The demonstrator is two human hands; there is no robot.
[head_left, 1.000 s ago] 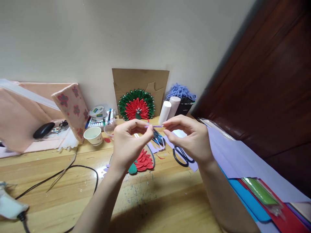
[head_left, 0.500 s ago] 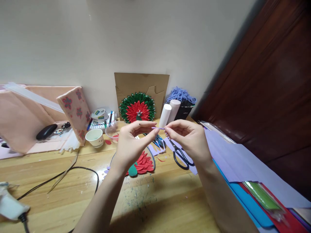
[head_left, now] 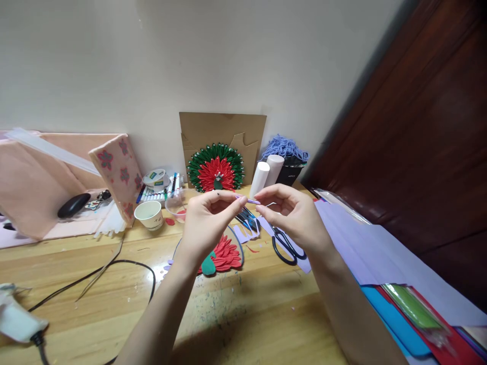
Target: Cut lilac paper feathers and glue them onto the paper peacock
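"Is that little purple strip heavy?"

"I don't think so. It looks thin and tiny, so it should be very light. I bet it's soft and bends easily, but I can't tell if it's paper or foam."

"Could it break?"

"Maybe it could tear or get a crease if you pull hard. It doesn't look shiny like wet things, so I guess it isn't very slippery. It's just small and easy to drop."

"Where should you hold it?"

"By its ends, with a soft pinch. Then the middle doesn't get squashed."

"What are the hands doing?"

"The left hand pinches one end with finger and thumb. The right hand has its finger and thumb close together, with only a narrow gap, right at the other end. I can't tell if they squeeze it."

"So where is the strip?"

"Up above the worktop, between the two hands. The black scissors lie lower down, near the right hand, and the red petals are down beside the left hand."
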